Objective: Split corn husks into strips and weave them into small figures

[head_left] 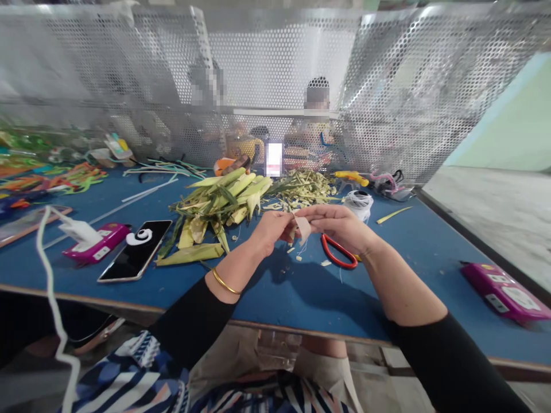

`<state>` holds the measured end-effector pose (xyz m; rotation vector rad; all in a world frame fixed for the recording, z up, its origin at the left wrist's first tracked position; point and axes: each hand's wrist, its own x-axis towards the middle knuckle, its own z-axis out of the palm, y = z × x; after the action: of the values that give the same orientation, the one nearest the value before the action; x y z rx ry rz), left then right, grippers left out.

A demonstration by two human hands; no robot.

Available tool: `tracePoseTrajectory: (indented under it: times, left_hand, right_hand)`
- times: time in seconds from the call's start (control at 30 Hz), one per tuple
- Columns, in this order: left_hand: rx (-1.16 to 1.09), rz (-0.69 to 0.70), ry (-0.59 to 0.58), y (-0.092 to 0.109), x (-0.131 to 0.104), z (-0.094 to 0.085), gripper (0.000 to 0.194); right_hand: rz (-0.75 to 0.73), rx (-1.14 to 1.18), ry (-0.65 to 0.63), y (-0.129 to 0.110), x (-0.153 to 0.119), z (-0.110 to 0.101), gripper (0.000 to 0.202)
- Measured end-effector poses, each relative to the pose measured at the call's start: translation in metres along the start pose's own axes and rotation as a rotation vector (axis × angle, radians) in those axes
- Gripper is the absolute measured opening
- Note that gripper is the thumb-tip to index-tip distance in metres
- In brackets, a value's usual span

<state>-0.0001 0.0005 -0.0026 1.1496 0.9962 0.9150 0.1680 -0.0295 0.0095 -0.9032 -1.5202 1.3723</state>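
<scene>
Above the blue table [275, 304], both hands are closed on a pale piece of corn husk [303, 228]. My left hand [273, 228] pinches it from the left. My right hand [333, 222] has its fingers pressed against the other side, and a thin white thread hangs below. Red-handled scissors [339, 252] lie under my right wrist, their blades hidden. A heap of green and yellow corn husks [228, 195] is left of the hands. Behind them lies a pile of cut husk scraps [307, 188]. White string on a roll [359, 203] stands just beyond my right hand.
A black phone [135, 249] and a purple power socket [98, 244] with a white charger are at left. Another purple socket [503, 289] sits at right. A lit phone [274, 159] stands upright before the perforated metal screen [275, 69]. A yellow-handled tool [352, 178] lies behind.
</scene>
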Motion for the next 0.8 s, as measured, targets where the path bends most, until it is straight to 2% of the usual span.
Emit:
tracePoseTrajectory:
  times: [0.13, 0.33, 0.5, 0.8]
  left_hand:
    - [0.044, 0.017, -0.035, -0.002, 0.0, 0.0, 0.024]
    - [0.08, -0.022, -0.19, -0.005, 0.0, -0.002, 0.02]
    - [0.04, -0.09, -0.261, -0.003, -0.002, -0.002, 0.022]
    - [0.015, -0.141, -0.249, -0.003, -0.001, 0.0, 0.021]
  right_hand:
    - [0.017, 0.021, 0.142, 0.006, 0.003, 0.002, 0.027]
    - [-0.187, -0.328, 0.409, 0.021, 0.013, 0.004, 0.022]
    - [-0.178, -0.646, 0.42, 0.03, 0.015, 0.007, 0.027]
    - [-0.213, -1.067, 0.522, 0.027, 0.009, 0.012, 0.029]
